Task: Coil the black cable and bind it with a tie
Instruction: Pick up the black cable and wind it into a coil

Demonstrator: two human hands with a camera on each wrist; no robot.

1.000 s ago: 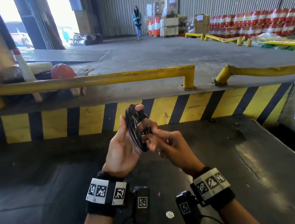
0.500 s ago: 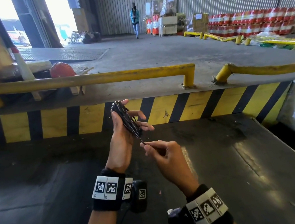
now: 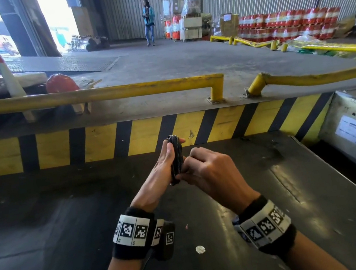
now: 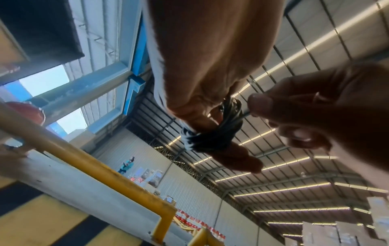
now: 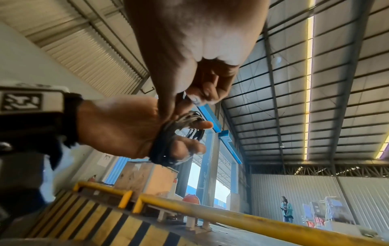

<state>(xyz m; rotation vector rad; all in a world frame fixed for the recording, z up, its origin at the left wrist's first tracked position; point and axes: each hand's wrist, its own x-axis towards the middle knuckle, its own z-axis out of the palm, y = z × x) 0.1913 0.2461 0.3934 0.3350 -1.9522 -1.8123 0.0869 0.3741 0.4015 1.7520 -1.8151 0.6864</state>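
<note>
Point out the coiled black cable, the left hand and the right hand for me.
coiled black cable (image 3: 176, 155), head view, middle of the bundle.
left hand (image 3: 159, 174), head view, back of hand.
right hand (image 3: 212, 171), head view, knuckles.

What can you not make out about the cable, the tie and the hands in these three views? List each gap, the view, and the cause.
1. Tie: in the head view the right hand covers it; the wrist views show only a thin strand at the fingertips.
2. Black cable coil: its lower part is hidden inside the left hand; its ends show in no view.
3. Whether the coil is bound yet: the left wrist view is blurred and dark at the coil.
</note>
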